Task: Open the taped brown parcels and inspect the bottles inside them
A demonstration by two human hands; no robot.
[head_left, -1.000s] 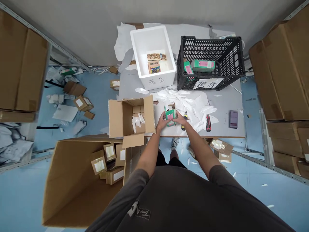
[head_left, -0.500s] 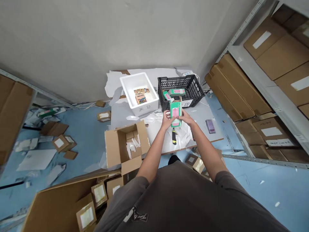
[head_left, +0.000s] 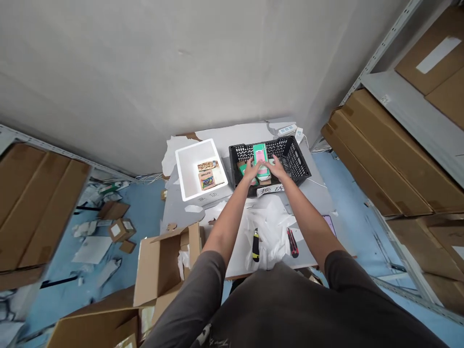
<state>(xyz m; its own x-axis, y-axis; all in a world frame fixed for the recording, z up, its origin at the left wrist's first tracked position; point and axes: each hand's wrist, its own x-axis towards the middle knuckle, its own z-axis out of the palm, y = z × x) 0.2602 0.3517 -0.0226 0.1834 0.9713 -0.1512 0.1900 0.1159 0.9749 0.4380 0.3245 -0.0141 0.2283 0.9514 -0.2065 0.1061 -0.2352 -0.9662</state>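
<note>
A green and pink box (head_left: pixel 260 152) is between my two hands, at the black plastic crate (head_left: pixel 300 169). My left hand (head_left: pixel 251 171) holds the box at its left side, thumb on its face. My right hand (head_left: pixel 276 169) grips it from the right, its thumb also across the face. Under and beside it in the crate lie other green and pink boxes (head_left: pixel 242 167), partly hidden by my hands. A paper label with handwriting (head_left: pixel 270 190) is on the crate's front.
Left of the crate stands a white bin (head_left: pixel 184 171) with small packets. Nearer me are crumpled white plastic (head_left: pixel 270 220), a yellow-black utility knife (head_left: pixel 255 245) and a red-black one (head_left: pixel 293 243). An open carton (head_left: pixel 148 270) stands at lower left. Shelves with cartons (head_left: pixel 377 159) flank the right.
My hands have carried the green and pink box forward, away from my body, from above the table's front to over the crate. My view has shifted; the red-black knife now shows fully.
</note>
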